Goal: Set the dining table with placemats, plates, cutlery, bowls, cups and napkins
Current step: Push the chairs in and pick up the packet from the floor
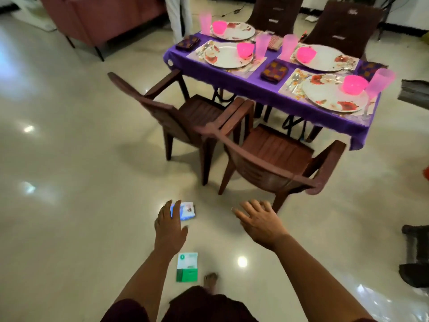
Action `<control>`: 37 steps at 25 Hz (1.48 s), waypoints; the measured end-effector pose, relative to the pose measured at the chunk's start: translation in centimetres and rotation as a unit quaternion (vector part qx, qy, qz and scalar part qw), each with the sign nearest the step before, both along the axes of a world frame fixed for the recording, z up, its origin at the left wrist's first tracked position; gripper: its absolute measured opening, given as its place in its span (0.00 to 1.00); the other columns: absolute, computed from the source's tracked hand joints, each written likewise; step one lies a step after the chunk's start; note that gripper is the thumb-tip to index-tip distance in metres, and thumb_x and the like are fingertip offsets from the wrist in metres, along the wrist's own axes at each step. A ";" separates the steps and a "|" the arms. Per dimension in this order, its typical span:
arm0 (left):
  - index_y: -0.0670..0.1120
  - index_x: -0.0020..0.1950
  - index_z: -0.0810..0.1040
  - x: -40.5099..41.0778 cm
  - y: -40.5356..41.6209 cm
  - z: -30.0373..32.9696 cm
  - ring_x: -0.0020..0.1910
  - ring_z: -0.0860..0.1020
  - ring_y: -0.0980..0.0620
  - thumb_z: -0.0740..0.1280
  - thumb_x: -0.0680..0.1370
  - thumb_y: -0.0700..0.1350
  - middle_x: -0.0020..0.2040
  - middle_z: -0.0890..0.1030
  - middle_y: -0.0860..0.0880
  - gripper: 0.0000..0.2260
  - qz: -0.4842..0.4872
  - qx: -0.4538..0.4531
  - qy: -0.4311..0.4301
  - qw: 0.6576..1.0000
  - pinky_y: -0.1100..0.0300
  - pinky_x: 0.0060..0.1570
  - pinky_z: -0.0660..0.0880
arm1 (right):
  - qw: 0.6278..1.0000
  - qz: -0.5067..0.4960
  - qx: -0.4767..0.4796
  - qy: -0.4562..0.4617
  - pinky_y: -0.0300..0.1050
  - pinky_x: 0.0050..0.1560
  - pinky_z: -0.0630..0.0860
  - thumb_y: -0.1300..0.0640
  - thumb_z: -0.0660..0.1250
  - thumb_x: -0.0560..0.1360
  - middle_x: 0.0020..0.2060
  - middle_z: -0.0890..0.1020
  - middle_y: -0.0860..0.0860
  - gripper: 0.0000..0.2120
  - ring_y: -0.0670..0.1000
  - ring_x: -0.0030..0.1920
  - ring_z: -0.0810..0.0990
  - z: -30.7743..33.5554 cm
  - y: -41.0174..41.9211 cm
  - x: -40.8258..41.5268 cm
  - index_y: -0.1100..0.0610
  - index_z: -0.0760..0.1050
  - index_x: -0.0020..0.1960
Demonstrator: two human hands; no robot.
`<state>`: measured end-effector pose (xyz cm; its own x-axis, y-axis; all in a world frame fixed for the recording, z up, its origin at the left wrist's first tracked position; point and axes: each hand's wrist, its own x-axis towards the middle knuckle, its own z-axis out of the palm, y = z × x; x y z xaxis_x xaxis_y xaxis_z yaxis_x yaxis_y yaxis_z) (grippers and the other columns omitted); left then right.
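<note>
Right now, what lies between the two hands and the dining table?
In the head view, two brown chairs and bare floor lie between the hands and the table.

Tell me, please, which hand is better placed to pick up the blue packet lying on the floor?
The left hand: its fingers already reach over the blue packet. The right hand is spread open well to the side, nearer the chair.
</note>
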<state>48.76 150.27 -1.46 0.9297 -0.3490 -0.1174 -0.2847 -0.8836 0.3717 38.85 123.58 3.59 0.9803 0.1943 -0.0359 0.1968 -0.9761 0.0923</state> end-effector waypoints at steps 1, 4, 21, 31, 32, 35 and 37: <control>0.45 0.75 0.64 -0.9 1.0 -1.0 0.70 0.67 0.37 0.77 0.67 0.44 0.72 0.66 0.39 0.39 0.022 0.007 0.011 1.000 0.43 0.61 0.70 | 1.000 0.010 0.001 0.014 0.54 0.47 0.75 0.48 0.74 0.68 0.54 0.78 0.53 0.28 0.57 0.51 0.77 -1.2 0.9 -0.1 0.49 0.69 0.64; 0.46 0.77 0.58 -2.6 2.7 -2.7 0.74 0.60 0.41 0.71 0.75 0.48 0.76 0.58 0.42 0.35 0.049 0.029 0.073 0.996 0.48 0.66 0.65 | 0.998 0.014 0.012 0.057 0.54 0.49 0.75 0.47 0.75 0.68 0.54 0.79 0.52 0.26 0.56 0.51 0.78 -3.9 3.6 0.5 0.49 0.70 0.62; 0.44 0.69 0.70 -7.1 10.8 -48.2 0.58 0.76 0.46 0.68 0.78 0.47 0.66 0.70 0.42 0.21 0.400 -0.125 0.384 0.823 0.58 0.50 0.74 | 0.717 -0.379 0.429 0.398 0.41 0.46 0.69 0.50 0.66 0.78 0.62 0.74 0.56 0.22 0.52 0.50 0.74 -50.1 22.3 5.9 0.55 0.66 0.68; 0.41 0.67 0.68 -5.5 12.6 -70.7 0.64 0.70 0.42 0.67 0.78 0.51 0.65 0.67 0.41 0.23 0.447 -0.080 0.309 0.836 0.55 0.53 0.74 | 0.646 -0.502 0.469 0.333 0.49 0.51 0.73 0.53 0.69 0.76 0.65 0.73 0.58 0.29 0.58 0.62 0.75 -74.6 22.3 4.6 0.62 0.60 0.70; 0.41 0.67 0.68 -5.1 12.8 -71.1 0.64 0.70 0.42 0.68 0.77 0.52 0.65 0.68 0.41 0.23 0.440 -0.071 0.306 0.841 0.54 0.55 0.73 | 0.648 -0.507 0.467 0.324 0.48 0.51 0.73 0.52 0.69 0.75 0.64 0.74 0.58 0.29 0.59 0.61 0.75 -75.5 22.2 4.6 0.62 0.61 0.70; 0.42 0.67 0.68 -5.2 13.3 -71.4 0.64 0.71 0.43 0.67 0.78 0.51 0.65 0.68 0.41 0.22 0.415 -0.061 0.303 0.856 0.53 0.55 0.74 | 0.620 -0.520 0.485 0.330 0.45 0.38 0.72 0.48 0.71 0.70 0.57 0.79 0.58 0.30 0.57 0.51 0.80 -77.2 22.1 3.9 0.62 0.68 0.65; 0.42 0.66 0.67 -5.7 13.2 -71.7 0.64 0.71 0.43 0.68 0.77 0.49 0.64 0.69 0.42 0.21 0.397 -0.060 0.295 0.867 0.54 0.52 0.76 | 0.607 -0.524 0.497 0.331 0.43 0.35 0.70 0.47 0.71 0.67 0.53 0.82 0.58 0.29 0.54 0.43 0.79 -78.5 21.8 3.3 0.62 0.72 0.62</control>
<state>43.01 163.49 -73.15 0.6730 0.3322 -0.6608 0.6670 -0.6588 0.3481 42.18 145.42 -74.95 0.4183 -0.2752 -0.8656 -0.9081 -0.1051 -0.4054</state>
